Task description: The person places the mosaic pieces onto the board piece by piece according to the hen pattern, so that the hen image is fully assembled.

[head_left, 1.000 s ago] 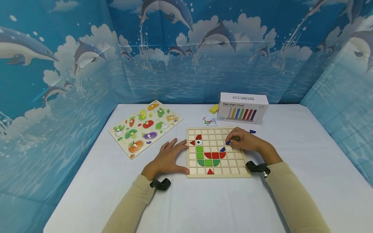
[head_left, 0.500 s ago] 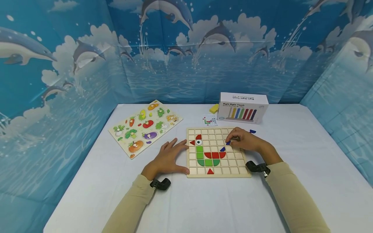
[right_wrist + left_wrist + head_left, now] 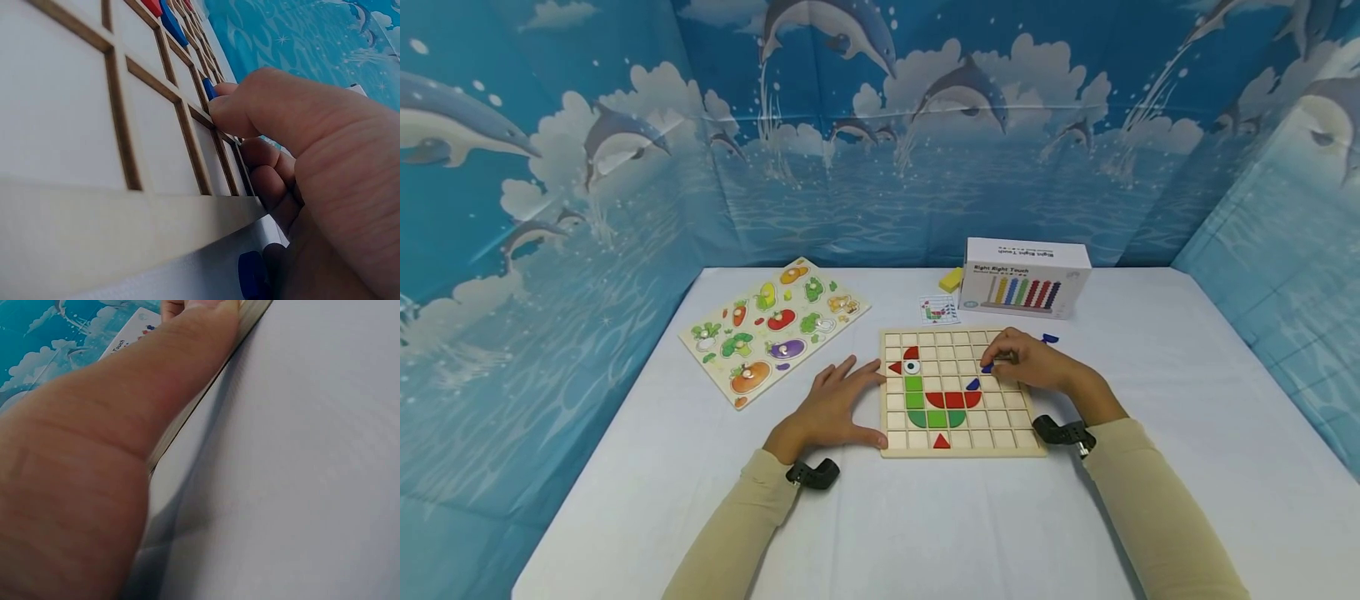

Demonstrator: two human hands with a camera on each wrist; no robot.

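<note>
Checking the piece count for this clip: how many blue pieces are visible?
3. One blue piece sits on the grid board above the red row; one is pinched in the right hand; one lies on the table beyond it. More may be hidden.

Pale wood grid board [image 3: 1000,417]; red, green, blue pieces. White table [image 3: 925,533]. Blue dolphin-print backdrop [image 3: 880,125].

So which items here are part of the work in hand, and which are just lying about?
In use:
wooden grid board
small blue piece pinched by right hand
left hand steadying the board

Lying about:
vegetable peg puzzle
white abacus box
yellow block
pattern card
</note>
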